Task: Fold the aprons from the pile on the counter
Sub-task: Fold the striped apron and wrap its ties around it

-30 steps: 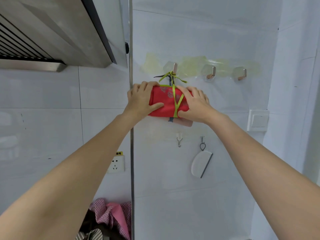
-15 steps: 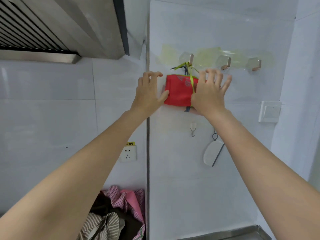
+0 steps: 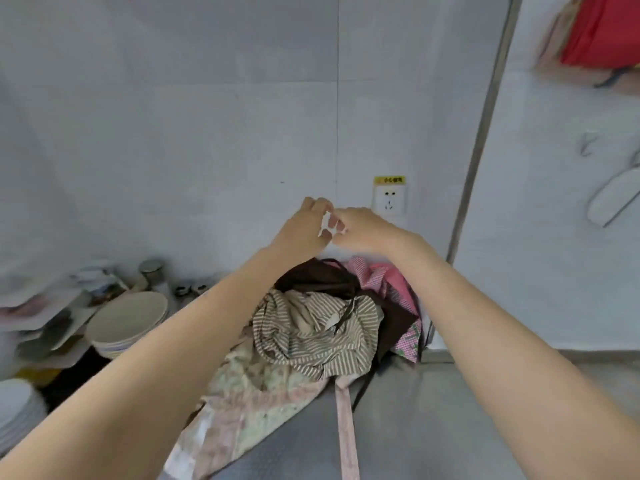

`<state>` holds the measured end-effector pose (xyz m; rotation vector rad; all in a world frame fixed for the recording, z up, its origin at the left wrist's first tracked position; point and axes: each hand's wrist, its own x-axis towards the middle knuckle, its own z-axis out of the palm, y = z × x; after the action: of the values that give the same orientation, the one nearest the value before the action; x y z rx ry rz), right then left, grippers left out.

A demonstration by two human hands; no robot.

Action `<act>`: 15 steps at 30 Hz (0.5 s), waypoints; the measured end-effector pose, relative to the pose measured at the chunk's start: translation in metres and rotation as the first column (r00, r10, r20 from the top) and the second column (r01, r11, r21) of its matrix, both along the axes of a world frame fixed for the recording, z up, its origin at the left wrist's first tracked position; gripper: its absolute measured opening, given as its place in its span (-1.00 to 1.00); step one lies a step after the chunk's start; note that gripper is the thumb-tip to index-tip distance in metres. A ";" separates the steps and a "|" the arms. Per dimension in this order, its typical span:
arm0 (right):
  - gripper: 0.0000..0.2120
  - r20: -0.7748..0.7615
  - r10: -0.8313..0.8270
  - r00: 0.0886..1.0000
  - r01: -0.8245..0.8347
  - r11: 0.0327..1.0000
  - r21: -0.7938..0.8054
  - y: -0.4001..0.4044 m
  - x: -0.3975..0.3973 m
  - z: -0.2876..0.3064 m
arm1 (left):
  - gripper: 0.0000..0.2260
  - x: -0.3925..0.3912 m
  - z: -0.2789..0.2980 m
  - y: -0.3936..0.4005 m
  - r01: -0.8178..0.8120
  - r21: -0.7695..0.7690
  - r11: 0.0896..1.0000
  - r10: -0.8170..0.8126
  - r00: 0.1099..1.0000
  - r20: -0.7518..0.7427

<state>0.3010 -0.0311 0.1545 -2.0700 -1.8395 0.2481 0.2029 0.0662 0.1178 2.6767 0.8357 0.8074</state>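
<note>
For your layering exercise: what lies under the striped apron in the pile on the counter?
Under the striped apron a pale floral apron spreads toward the camera, and a dark brown apron and a pink checked one show behind. Anything directly beneath is covered.

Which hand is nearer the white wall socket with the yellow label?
Right. The right hand is just lower-left of the white wall socket; the left hand is farther left, beyond the right.

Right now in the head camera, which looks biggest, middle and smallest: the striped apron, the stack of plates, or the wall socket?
1. striped apron
2. stack of plates, though nearness could skew this
3. wall socket
</note>
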 end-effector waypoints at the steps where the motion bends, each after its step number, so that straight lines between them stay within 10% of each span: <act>1: -0.70 -0.008 0.019 1.000 -0.019 0.995 -0.095 0.010 -0.011 -0.020 | -0.69 -0.017 -0.018 0.010 -0.027 -0.059 0.998 0.024 0.998 -0.055; 10: -0.73 -0.146 -0.002 0.989 -0.088 0.791 -0.606 0.087 -0.056 -0.203 | -0.73 -0.124 -0.164 0.056 -0.221 -0.298 0.928 0.049 0.868 -0.494; 15: -0.63 -0.399 -0.140 0.906 -0.086 0.863 -0.498 0.138 -0.065 -0.257 | -0.63 -0.141 -0.206 0.078 -0.237 -0.333 0.913 -0.021 0.787 -0.617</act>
<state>0.2358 0.1064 -0.1025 -2.1228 -1.5781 1.1930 0.0617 0.1444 -0.0879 2.5215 1.1515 -0.2526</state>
